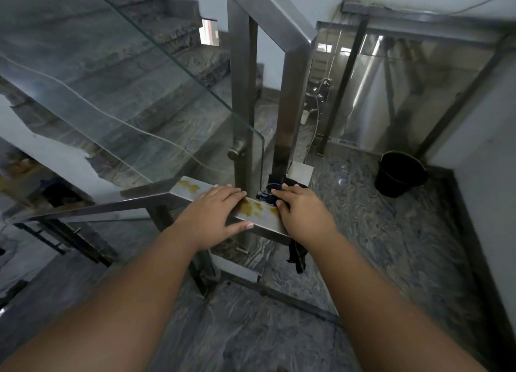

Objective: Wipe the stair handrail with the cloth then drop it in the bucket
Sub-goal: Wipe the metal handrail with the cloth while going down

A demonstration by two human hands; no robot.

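Note:
A flat steel stair handrail [192,187] runs across the middle of the view, with yellow-brown stains on its top between and beside my hands. My left hand [215,212] lies flat on the rail, fingers together, thumb over the near edge, holding nothing. My right hand [301,212] presses a dark cloth [272,191] onto the rail's end; one tail of the cloth hangs below the rail at my wrist. A black bucket [399,174] stands on the floor at the right, near the wall corner, well apart from both hands.
A glass balustrade panel [125,97] rises along the stairs to the left. Steel posts [241,106] stand just behind the rail's end. A second steel and glass railing [405,78] closes the back of the landing. A white cup [305,116] sits on the far floor.

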